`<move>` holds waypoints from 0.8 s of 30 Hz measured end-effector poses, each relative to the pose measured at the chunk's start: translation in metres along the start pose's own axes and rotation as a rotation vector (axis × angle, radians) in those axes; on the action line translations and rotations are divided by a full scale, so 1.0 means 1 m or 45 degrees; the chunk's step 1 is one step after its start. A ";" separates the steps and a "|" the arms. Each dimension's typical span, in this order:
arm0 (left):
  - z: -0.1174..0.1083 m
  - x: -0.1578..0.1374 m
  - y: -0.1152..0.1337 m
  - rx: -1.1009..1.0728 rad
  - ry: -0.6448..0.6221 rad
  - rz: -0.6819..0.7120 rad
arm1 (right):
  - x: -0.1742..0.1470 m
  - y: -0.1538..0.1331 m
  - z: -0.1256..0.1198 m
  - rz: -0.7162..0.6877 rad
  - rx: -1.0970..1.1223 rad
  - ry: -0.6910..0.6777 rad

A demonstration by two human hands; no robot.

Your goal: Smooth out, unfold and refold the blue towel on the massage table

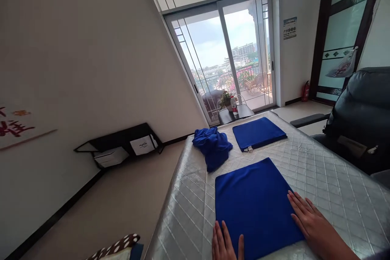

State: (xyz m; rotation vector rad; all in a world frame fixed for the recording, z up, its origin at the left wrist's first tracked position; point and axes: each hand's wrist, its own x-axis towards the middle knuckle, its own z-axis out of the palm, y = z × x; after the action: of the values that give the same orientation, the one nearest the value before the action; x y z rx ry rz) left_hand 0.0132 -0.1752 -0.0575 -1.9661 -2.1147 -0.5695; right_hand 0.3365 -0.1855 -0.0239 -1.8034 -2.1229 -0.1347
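Observation:
A blue cloth (pixel 256 207), folded into a flat rectangle, lies on the silver quilted mattress (pixel 185 211). My left hand (pixel 224 243) rests flat on its near left edge, fingers extended, with part of the hand cut off by the frame. On the right edge lies my right hand (pixel 309 215), its fingers stretched out and the palm down. Neither hand grips anything. Beyond this cloth, a neatly folded blue cloth (pixel 258 133) with a small white tag sits toward the far end. To its left is a crumpled blue cloth (pixel 212 146) in a heap.
A black padded chair (pixel 359 118) stands along the right side. Past the far end, a small dark table (pixel 240 113) carries a potted plant (pixel 227 99) and a bottle (pixel 234 105). A black rack (pixel 122 138) with boxes is by the left wall.

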 end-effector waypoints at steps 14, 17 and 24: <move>-0.010 0.003 -0.004 -0.028 -0.143 -0.006 | 0.082 0.005 0.005 -0.037 0.076 -0.134; -0.017 0.011 -0.008 -0.055 -0.297 -0.083 | 0.078 0.011 0.021 -0.038 0.064 -0.057; -0.053 0.059 0.062 -0.168 -0.391 0.294 | 0.077 0.013 0.032 -0.046 0.103 0.037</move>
State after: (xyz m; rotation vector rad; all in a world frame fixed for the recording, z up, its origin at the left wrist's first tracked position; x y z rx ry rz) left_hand 0.0632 -0.1402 0.0232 -2.4688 -2.0111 -0.3937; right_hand 0.3330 -0.1018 -0.0307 -1.7078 -2.1107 -0.0827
